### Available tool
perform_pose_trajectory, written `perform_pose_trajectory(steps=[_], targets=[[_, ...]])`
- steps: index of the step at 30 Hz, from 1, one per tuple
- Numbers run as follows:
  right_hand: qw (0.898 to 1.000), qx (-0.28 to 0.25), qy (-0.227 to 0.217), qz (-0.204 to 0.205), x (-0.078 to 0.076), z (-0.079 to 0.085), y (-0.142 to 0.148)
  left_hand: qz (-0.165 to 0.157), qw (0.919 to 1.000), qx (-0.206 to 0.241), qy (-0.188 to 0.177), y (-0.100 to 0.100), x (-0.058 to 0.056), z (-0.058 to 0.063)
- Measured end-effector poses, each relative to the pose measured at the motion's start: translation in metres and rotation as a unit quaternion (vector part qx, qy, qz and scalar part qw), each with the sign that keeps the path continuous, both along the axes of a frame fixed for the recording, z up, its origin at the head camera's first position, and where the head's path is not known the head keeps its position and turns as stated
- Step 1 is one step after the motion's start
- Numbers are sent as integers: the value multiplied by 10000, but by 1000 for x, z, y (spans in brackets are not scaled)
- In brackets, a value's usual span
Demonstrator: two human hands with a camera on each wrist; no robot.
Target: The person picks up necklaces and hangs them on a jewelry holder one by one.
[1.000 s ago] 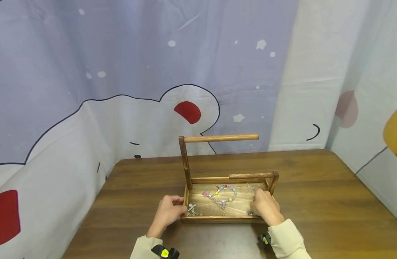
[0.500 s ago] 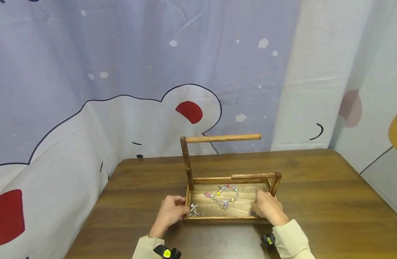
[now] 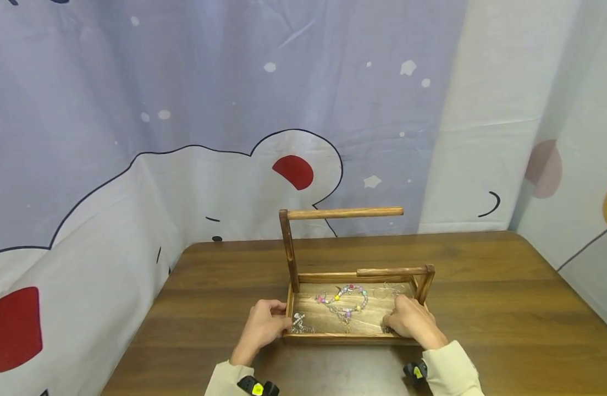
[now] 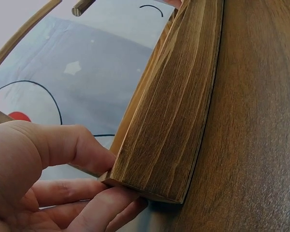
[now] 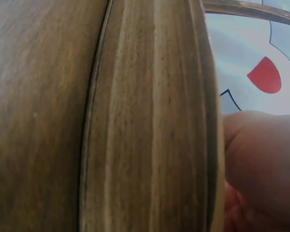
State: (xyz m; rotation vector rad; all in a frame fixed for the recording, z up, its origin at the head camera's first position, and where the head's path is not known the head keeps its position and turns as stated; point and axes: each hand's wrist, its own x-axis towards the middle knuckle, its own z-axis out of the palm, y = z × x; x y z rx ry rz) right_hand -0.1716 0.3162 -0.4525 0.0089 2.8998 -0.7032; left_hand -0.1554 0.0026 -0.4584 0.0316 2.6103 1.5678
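A wooden jewelry stand (image 3: 343, 340) has a shallow tray base and two bars of different heights. My left hand (image 3: 264, 324) grips the tray's left front corner, thumb inside the wall and fingers outside and underneath, as the left wrist view shows. My right hand (image 3: 413, 320) reaches into the tray's right end, fingertips down by a small dark pile of jewelry (image 3: 386, 329). I cannot tell whether it holds any of it. A colorful beaded bracelet (image 3: 348, 314) lies mid-tray. Silvery chain jewelry (image 3: 301, 329) sits in the left front corner.
The tall bar (image 3: 345, 213) rises from the left post, and the low bar (image 3: 392, 271) extends inward from the right post. Thin wire-like jewelry (image 3: 390, 288) lies at the tray's back right. The brown wooden table (image 3: 501, 308) meets a patterned curtain (image 3: 224, 187) behind.
The head view has turned slightly left, so everything appears farther right. My right hand has shifted a little in the tray, covering more of the dark pile. The left hand keeps its grip.
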Motion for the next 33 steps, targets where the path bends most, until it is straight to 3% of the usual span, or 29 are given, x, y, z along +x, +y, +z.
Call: perform_pose_trajectory(steps=[8,17,33], targets=[[9959,-606,355,576,-2,-2,5,-61,9998,-164,64,2,-1,2],[9780,-1044,550,1718,0,5,16,-43,9997,-206,98,2,1,3],[9554,-1802,1053,2091,1,20,13,-39,9995,-287,120,1,0,0]])
